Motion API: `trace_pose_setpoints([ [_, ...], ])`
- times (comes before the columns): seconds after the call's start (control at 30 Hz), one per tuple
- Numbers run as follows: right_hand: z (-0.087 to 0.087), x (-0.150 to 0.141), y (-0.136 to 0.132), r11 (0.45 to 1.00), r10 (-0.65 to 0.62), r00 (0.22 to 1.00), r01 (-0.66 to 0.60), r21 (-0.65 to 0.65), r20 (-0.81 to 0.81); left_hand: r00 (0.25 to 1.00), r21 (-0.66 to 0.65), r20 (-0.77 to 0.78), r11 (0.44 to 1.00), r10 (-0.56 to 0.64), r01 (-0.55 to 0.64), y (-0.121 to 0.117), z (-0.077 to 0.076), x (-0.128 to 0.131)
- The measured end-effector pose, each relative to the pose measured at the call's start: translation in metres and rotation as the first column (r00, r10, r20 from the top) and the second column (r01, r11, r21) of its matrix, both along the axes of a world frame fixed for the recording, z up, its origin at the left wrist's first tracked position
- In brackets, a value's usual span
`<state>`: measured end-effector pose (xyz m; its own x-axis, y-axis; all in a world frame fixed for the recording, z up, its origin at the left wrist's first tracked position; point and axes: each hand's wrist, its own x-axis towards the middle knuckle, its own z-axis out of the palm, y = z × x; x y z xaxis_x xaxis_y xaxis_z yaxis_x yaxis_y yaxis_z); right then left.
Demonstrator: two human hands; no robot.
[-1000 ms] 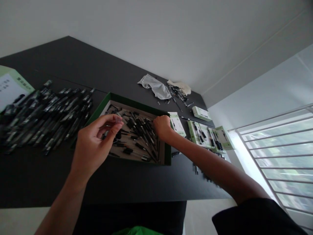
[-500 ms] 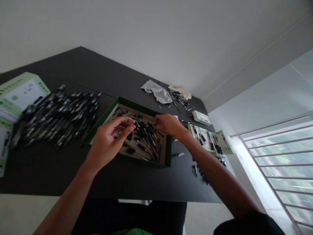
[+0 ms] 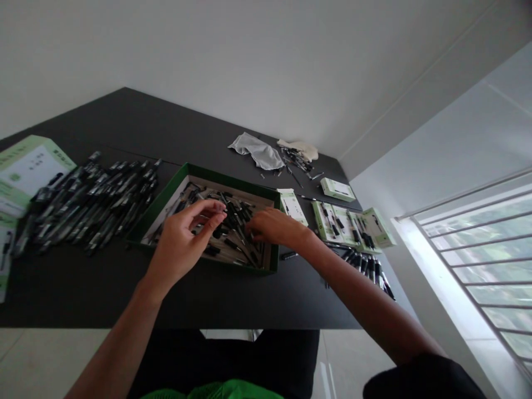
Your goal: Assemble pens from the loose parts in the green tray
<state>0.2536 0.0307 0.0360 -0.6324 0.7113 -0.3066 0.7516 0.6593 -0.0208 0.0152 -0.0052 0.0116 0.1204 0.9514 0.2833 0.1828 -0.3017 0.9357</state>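
My left hand (image 3: 183, 233) is above the left half of a green-rimmed shallow box (image 3: 272, 266), with thumb and forefinger pinched together. Something small and pale shows at its fingertips, too little to name. Inside the box lie many loose black and clear pen parts (image 3: 236, 221), criss-crossed. Over the box's right side my right hand (image 3: 270, 226) reaches down with its fingers curled among these parts. Its fingertips are partly hidden, so what they hold cannot be made out.
A large heap of pens (image 3: 91, 205) lies at the left beside green-and-white cartons (image 3: 37, 166). At the right are open pen boxes (image 3: 343, 224), a row of pens (image 3: 372, 271) and a small closed box (image 3: 337, 189). Farther back lie a clear plastic bag (image 3: 257, 151) and a pale cloth-like item (image 3: 303, 148).
My right hand has moved from the box's right edge inward and down among the pen parts. My left hand keeps its pinch above the box. The view has shifted slightly.
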Motion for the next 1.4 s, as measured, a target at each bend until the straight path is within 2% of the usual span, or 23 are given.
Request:
trace_pose_setpoints([
  [0.23, -0.009, -0.016, 0.004, 0.978, 0.209, 0.97, -0.21, -0.001, 0.127, 1.0, -0.003, -0.017, 1.0, -0.008, 0.008, -0.004, 0.001, 0.004],
  [0.4, -0.01, -0.015, -0.001, 0.957, 0.287, 0.942, -0.291, -0.006, 0.173, 1.0, -0.011, -0.01, 1.0, -0.009, 0.009, -0.008, -0.001, 0.002],
  [0.77, -0.011, -0.018, 0.005, 0.956, 0.292, 0.928, -0.291, -0.042, 0.229, 0.996, -0.026, 0.075, 0.999, -0.044, 0.046, -0.024, 0.005, 0.002],
  [0.87, -0.002, -0.015, 0.01, 0.963, 0.268, 0.942, -0.27, -0.017, 0.201, 0.995, -0.029, 0.093, 0.999, -0.037, 0.04, -0.027, 0.006, 0.003],
  [0.93, 0.011, -0.008, 0.011, 0.967, 0.245, 0.953, -0.253, 0.02, 0.18, 0.995, -0.019, 0.088, 0.999, -0.037, 0.039, -0.03, 0.007, 0.005],
  [1.0, 0.028, 0.0, 0.006, 0.975, 0.182, 0.981, -0.189, 0.119, 0.066, 0.997, -0.004, 0.068, 0.999, -0.035, 0.035, -0.032, 0.009, 0.006],
  [1.03, 0.038, 0.004, 0.0, 0.975, 0.123, 0.99, -0.106, 0.196, -0.075, 0.998, 0.005, 0.052, 0.999, -0.033, 0.033, -0.034, 0.01, 0.006],
  [1.07, 0.046, 0.008, -0.008, 0.964, 0.061, 0.961, 0.013, 0.265, -0.27, 0.999, 0.014, 0.033, 0.999, -0.03, 0.03, -0.035, 0.011, 0.007],
  [1.1, 0.055, 0.01, -0.017, 0.943, 0.015, 0.877, 0.147, 0.298, -0.48, 0.999, 0.023, 0.014, 0.999, -0.029, 0.028, -0.037, 0.013, 0.008],
  [1.13, 0.062, 0.01, -0.027, 0.923, 0.0, 0.753, 0.254, 0.29, -0.658, 1.0, 0.033, -0.007, 0.999, -0.029, 0.029, -0.039, 0.015, 0.009],
  [1.17, 0.067, 0.01, -0.038, 0.915, 0.014, 0.632, 0.305, 0.265, -0.774, 0.999, 0.045, -0.028, 0.999, -0.03, 0.031, -0.04, 0.017, 0.01],
  [1.2, 0.072, 0.008, -0.047, 0.921, 0.05, 0.555, 0.295, 0.253, -0.83, 0.998, 0.057, -0.046, 0.998, -0.031, 0.033, -0.042, 0.018, 0.011],
  [1.23, 0.075, 0.006, -0.055, 0.934, 0.096, 0.517, 0.25, 0.257, -0.851, 0.998, 0.072, -0.058, 0.997, -0.029, 0.033, -0.043, 0.02, 0.013],
  [1.3, 0.08, 0.002, -0.065, 0.946, 0.176, 0.504, 0.15, 0.287, -0.845, 0.997, 0.103, -0.075, 0.994, -0.021, 0.028, -0.046, 0.023, 0.017],
  [1.4, 0.083, 0.0, -0.068, 0.944, 0.213, 0.525, 0.108, 0.312, -0.824, 0.996, 0.14, -0.089, 0.99, -0.013, 0.025, -0.05, 0.026, 0.022],
])
